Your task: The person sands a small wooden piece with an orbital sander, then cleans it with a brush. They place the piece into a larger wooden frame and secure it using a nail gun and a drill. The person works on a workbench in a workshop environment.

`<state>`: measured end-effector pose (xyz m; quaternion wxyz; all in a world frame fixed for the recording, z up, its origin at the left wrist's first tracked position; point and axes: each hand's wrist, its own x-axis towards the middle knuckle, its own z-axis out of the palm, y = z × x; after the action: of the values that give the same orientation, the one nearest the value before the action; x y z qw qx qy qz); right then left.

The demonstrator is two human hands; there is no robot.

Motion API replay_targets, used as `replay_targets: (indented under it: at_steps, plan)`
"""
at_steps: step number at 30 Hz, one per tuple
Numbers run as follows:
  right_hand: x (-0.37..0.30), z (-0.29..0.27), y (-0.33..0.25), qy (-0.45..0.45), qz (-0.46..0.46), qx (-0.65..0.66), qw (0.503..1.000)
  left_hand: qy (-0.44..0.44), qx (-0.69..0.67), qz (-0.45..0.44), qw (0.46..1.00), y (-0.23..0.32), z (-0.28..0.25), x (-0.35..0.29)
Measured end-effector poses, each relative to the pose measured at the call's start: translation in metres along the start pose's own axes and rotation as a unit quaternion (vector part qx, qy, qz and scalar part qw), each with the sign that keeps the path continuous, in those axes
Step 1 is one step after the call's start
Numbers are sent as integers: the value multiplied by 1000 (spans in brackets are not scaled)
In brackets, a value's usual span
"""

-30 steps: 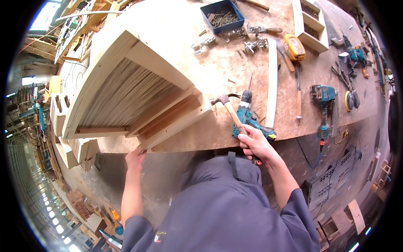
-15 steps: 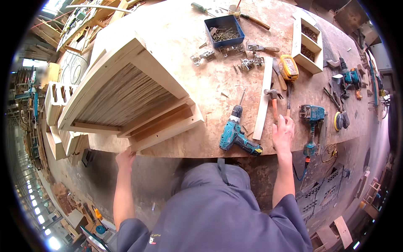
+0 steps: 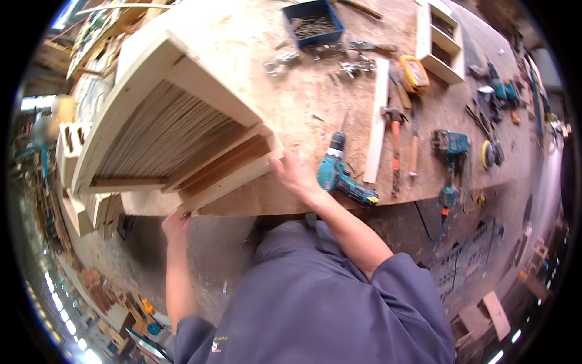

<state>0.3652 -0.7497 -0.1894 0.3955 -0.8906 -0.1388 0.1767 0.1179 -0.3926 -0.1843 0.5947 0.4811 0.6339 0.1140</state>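
A pale wooden cabinet [image 3: 224, 94] with a brown streaked panel and a narrow open compartment lies tilted on the workbench, at the left. My left hand [image 3: 175, 224] is closed around its near lower corner at the bench edge. At the cabinet's right corner is my right hand [image 3: 295, 176], its fingers bent against the wood; it looks slightly blurred. Just right of that hand a teal cordless drill [image 3: 339, 173] rests on its side. Beyond the drill lie a pale wood strip [image 3: 377, 121] and a claw hammer [image 3: 396, 142] with an orange and black handle.
Farther back are a blue tray [image 3: 312, 24] of screws, metal hinges [image 3: 356, 67], a yellow tape measure [image 3: 414, 74] and a divided wooden box [image 3: 441, 42]. A teal power tool [image 3: 450, 142] lies at the right. Stacked wooden parts [image 3: 76, 142] stand left of the cabinet.
My right hand has moved left from the hammer handle to the cabinet's right corner, leaving the hammer lying on the bench. My left hand stays at the near corner. The view has shifted slightly.
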Motion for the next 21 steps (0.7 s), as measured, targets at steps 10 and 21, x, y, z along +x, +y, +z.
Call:
replay_targets:
  at_steps: [10,21]
  plan:
    - [-3,-6,-8,92,-3,63,994,-14,27,-7,1000,7,3,-1]
    - [-64,-145,118,146,-113,-219,958,-32,455,467,757,-8,3,-12]
